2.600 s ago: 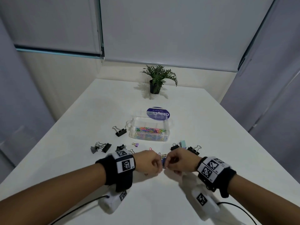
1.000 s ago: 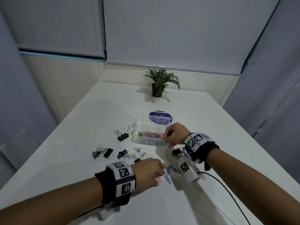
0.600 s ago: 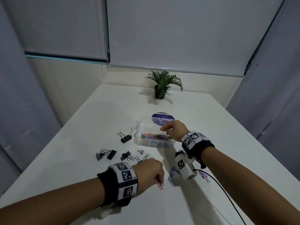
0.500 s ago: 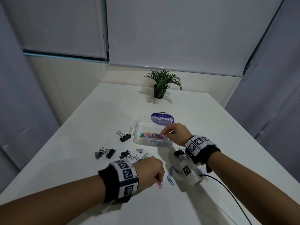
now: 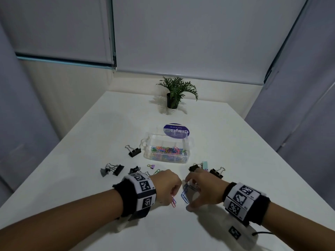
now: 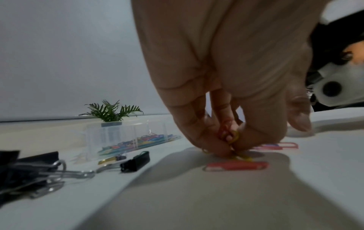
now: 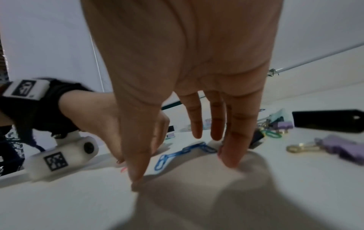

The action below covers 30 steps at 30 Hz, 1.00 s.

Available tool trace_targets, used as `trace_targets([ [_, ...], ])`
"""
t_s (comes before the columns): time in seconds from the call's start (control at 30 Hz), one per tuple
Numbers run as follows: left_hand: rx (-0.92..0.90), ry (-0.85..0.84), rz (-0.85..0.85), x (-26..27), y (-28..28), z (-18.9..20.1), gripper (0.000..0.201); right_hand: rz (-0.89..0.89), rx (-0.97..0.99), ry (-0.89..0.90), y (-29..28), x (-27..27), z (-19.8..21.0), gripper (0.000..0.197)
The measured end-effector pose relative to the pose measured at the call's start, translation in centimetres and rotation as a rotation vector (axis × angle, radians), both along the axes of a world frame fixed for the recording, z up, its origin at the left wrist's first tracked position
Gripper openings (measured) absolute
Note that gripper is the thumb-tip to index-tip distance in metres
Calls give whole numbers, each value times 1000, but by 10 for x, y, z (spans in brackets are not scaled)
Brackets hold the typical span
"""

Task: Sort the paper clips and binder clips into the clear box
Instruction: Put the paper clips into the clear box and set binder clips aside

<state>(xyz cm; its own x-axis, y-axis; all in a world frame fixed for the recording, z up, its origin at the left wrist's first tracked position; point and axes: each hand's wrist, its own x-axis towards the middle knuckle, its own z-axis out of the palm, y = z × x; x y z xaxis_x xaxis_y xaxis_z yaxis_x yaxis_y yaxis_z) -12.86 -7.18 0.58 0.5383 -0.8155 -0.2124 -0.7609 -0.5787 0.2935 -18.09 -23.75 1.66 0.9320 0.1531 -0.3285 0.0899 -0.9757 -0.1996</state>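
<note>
The clear box (image 5: 183, 159) stands open at mid-table with several coloured paper clips in its front compartments. My left hand (image 5: 174, 193) is near the table's front, and its fingertips (image 6: 218, 149) pinch a small yellow and red bunch of paper clips (image 6: 232, 137) against the table. A red paper clip (image 6: 236, 165) lies just in front of it. My right hand (image 5: 190, 193) hovers spread over a chain of blue paper clips (image 7: 183, 151), its thumb tip (image 7: 135, 175) on the table, holding nothing.
Black binder clips lie left of the box (image 5: 135, 152) and further front-left (image 5: 112, 170). Right of my right hand sit more binder clips (image 5: 216, 173), a purple one (image 7: 338, 147) and a green paper clip (image 7: 272, 134). The box lid (image 5: 176, 133) and a potted plant (image 5: 175, 95) are behind.
My right hand has come back from over the clear box to the near table beside my left hand and spread over the blue clips. My left hand stayed on its clips.
</note>
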Motion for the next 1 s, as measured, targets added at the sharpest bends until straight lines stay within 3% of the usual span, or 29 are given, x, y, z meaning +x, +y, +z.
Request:
trace_targets([
  [0.07,-12,22,29,4,0,1,15,-24,36,-18,4,-1,-3,71],
  [0.17,-61,44,82,11,1,4,13,-17,116,-56,10,3,-6,42],
  [0.4,-298,48,253,46,5,26,13,54,128,-57,24,7,-5,18],
  [0.6,-474,-19,425,81,1,34,11,72,93,-27,28,12,-8,17],
  [0.77,-452,-25,486,95,-3,21,23,97,76,-47,28,14,-11,18],
  [0.9,-439,-35,477,90,0,19,25,104,69,-55,27,16,-13,20],
  [1.0,-361,-104,382,75,6,23,23,99,77,-67,25,17,-12,17],
])
